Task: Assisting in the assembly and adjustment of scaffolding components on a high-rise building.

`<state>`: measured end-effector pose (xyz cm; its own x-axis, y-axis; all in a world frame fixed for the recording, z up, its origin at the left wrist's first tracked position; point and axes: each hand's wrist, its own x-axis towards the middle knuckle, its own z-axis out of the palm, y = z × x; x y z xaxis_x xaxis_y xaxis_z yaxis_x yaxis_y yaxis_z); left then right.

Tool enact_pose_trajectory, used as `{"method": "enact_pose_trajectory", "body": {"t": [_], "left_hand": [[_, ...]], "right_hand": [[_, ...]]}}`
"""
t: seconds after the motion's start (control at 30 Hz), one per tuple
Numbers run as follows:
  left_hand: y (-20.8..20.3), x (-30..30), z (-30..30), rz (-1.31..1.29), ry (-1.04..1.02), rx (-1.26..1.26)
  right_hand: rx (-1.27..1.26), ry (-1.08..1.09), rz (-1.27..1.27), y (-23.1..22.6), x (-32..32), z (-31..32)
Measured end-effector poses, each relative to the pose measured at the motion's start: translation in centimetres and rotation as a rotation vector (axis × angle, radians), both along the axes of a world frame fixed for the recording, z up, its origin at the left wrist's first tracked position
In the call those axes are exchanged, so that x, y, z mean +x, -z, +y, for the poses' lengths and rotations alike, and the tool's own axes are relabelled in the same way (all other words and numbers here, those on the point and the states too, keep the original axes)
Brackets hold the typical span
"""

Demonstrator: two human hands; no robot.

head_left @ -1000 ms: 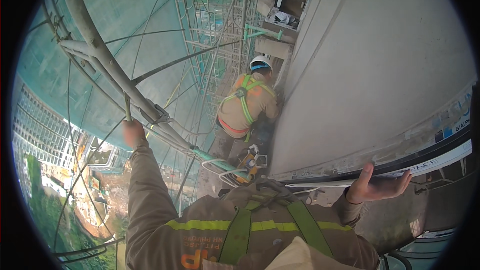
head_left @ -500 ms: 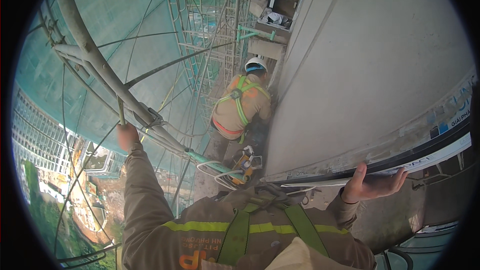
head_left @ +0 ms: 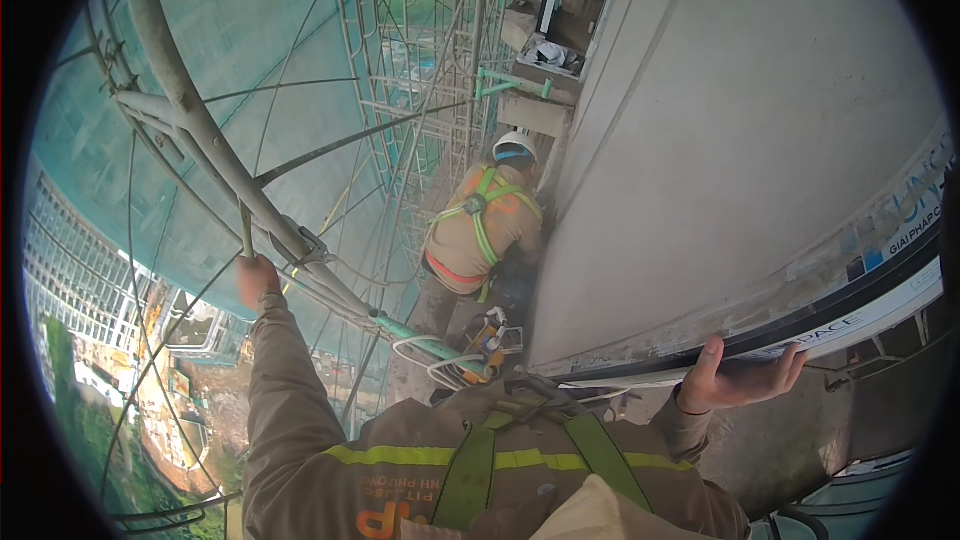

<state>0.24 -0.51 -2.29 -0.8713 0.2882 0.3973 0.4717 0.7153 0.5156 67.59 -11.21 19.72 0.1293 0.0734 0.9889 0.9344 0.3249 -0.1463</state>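
Observation:
My left hand [head_left: 259,280] is closed round a thin upright metal rod [head_left: 247,230] hanging beside the scaffold's thick grey tube [head_left: 222,152]. On the right stands a large pale grey panel [head_left: 740,150], its lower border edged by a black and white strip [head_left: 860,328]. My right hand [head_left: 740,382] is open at this lower edge, thumb up against the black strip and fingers stretched out along the white one. Its fingertips seem to touch the edge, but I cannot tell how firmly.
A co-worker [head_left: 485,215] in a white helmet and green harness crouches ahead on the narrow walkway. A yellow power tool [head_left: 492,345] lies behind them, near a green tube [head_left: 425,338]. Green netting [head_left: 270,30] and scaffold frames line the left, with a deep drop to buildings below.
The view has shifted slightly. The co-worker's helmet is tipped further down. My left hand keeps its hold on the rod, and my right hand stays at the panel's edge.

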Motion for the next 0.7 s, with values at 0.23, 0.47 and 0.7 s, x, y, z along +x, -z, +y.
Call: {"method": "enact_pose_trajectory", "body": {"t": [0.23,0.47,0.7], "left_hand": [[-0.34,0.90,0.14,0.008,0.032,0.024],[-0.14,0.44,0.40,0.015,0.012,0.020],[-0.43,0.77,0.42,-0.008,0.012,0.006]], "right_hand": [[0.001,-0.032,0.027,0.14,-0.07,0.11],[-0.019,-0.019,-0.003,0.09,0.25,0.01],[-0.029,-0.004,-0.015,0.11,0.30,-0.02]]}}
